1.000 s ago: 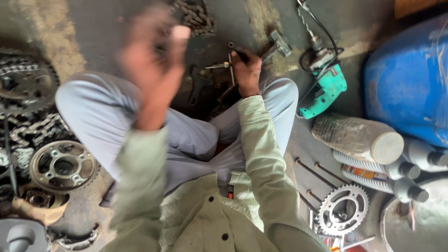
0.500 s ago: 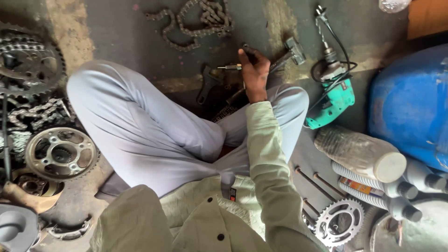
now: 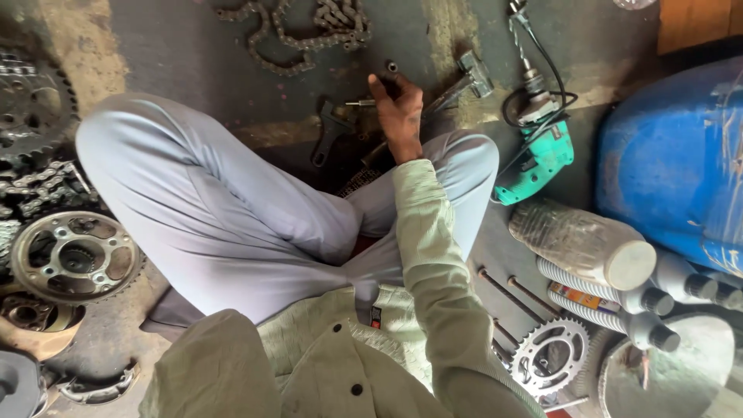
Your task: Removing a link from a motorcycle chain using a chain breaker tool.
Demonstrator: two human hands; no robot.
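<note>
Small metal bolt (image 3: 361, 102) on the floor, just beside the right hand (image 3: 398, 112); fingers curled over small dark parts, exact grip hard to tell. Probably light, stiff, greasy and slippery, best pinched at the shank. Black wrench (image 3: 329, 133) near, hammer (image 3: 468, 77) just beyond, chain (image 3: 298, 31) farther. Left hand out of view.

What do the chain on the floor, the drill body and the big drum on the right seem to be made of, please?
The chain looks like steel, dark and greasy, with dull linked plates. The drill body seems to be moulded plastic, smooth and green, with a metal chuck. The drum appears to be blue plastic with a soft sheen, though painted metal cannot be ruled out.
</note>
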